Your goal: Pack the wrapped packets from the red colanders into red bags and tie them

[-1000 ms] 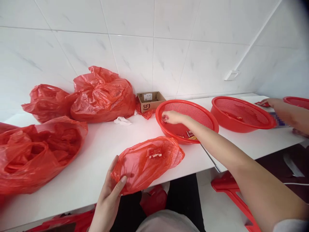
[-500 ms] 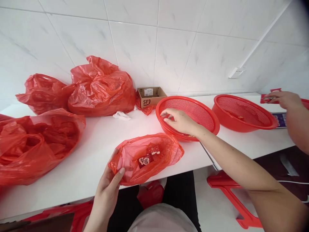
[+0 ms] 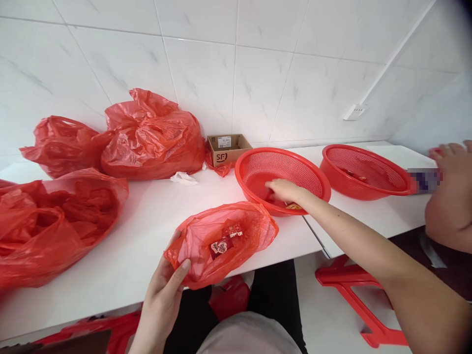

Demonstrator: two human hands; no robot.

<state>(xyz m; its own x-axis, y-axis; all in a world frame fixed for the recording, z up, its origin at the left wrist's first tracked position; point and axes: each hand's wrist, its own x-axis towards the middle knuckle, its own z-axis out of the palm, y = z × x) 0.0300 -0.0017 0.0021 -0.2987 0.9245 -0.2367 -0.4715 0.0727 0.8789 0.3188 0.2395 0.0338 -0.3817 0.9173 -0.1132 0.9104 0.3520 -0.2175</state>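
Note:
My left hand (image 3: 167, 280) grips the near-left rim of a red plastic bag (image 3: 199, 221), thumb on the inside. The bag's mouth gapes upward, and small red packets (image 3: 221, 247) with printed labels lie inside it. To the right, my right hand (image 3: 283, 190) reaches down into a red perforated basket (image 3: 254, 158). Its fingers are curled together near the basket's bottom; whatever they pinch, if anything, is too small to make out. Under my right wrist, a yellowish packet (image 3: 293, 206) shows in the basket.
Large red bags (image 3: 151, 142) stand at the back left, another bag (image 3: 62, 221) nearer. A cardboard box (image 3: 228, 156) and crumpled tissue (image 3: 183, 178) lie by the wall. A second red basket (image 3: 354, 184) is to the right, beside a co-worker's hand (image 3: 452, 157).
My right hand has gone lower into the basket, its fingers now curled. My left hand keeps hold of the bag. The co-worker's hand has moved right, away from the second basket.

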